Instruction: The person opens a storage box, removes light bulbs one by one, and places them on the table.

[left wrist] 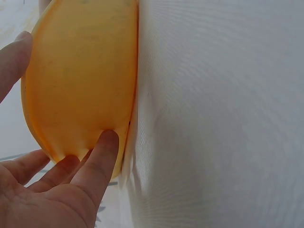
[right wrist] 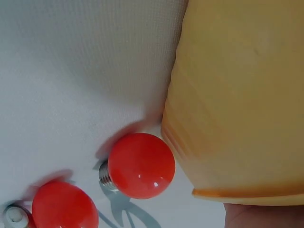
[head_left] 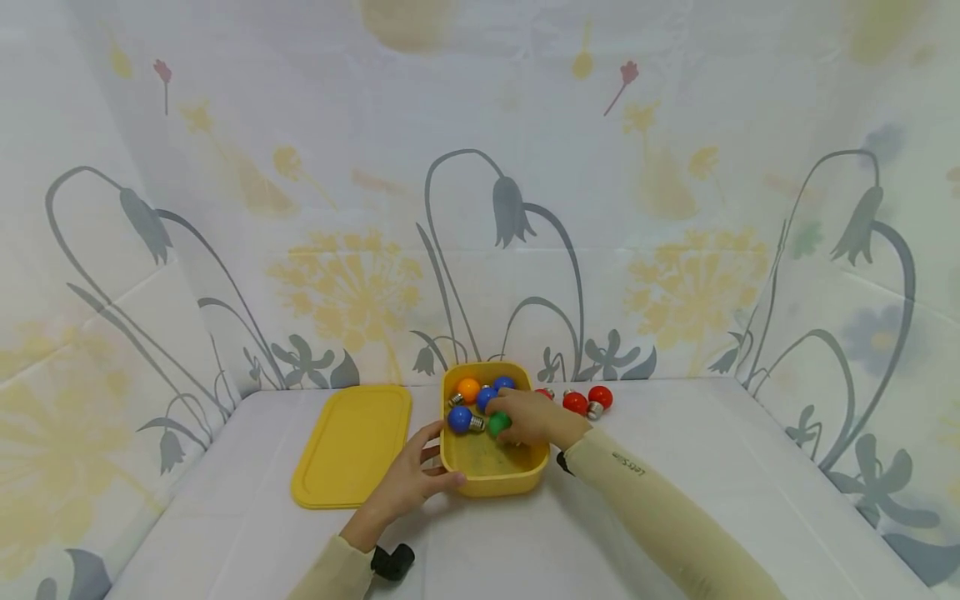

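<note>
A yellow box (head_left: 495, 486) holds several bulbs: an orange one (head_left: 468, 389), blue ones (head_left: 460, 419) and a green one (head_left: 498, 423). The right hand (head_left: 528, 417) reaches inside, its fingers curled round the green bulb. At the box's left side, the left hand (head_left: 408, 483) rests its fingers and thumb against the outer wall. In the left wrist view the fingertips of the left hand (left wrist: 61, 190) touch the box's wall (left wrist: 85, 80). The right wrist view shows the box's outer wall (right wrist: 237, 104), with only a bit of the right hand (right wrist: 263, 216) below the rim.
A yellow lid (head_left: 352, 446) lies flat on the white cloth to the left of the box. Several red bulbs (head_left: 575, 403) lie on the cloth to the right of the box, one close beside its wall (right wrist: 141, 165). A patterned cloth hangs behind and at both sides.
</note>
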